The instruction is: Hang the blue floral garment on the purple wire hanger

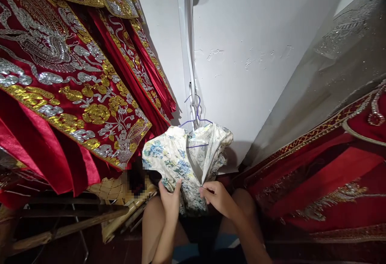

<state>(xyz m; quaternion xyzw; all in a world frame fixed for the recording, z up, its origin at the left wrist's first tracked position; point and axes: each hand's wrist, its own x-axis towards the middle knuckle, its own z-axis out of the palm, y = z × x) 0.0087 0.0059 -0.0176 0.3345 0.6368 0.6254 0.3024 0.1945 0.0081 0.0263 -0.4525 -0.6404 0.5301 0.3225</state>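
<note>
A sleeveless-looking white blouse (169, 151) with blue and green floral print lies over my lap, on a thin purple wire hanger (198, 107) whose hook sticks out above the collar. Its front is parted at the neck in a V. My left hand (170, 197) grips the blouse's side, thumb on top of the cloth and the fingers mostly hidden beneath. At the bottom of the V, my right hand (218, 197) is closed in a pinch on the front edge; any fastener between the fingertips is too small to make out.
Red cloth with gold and silver sequin embroidery (96, 113) hangs at the left, and more red embroidered cloth (325, 183) is at the right. Ahead stands a white wall (241, 27) with a narrow vertical strip. Bamboo poles (87, 224) lie low at the left.
</note>
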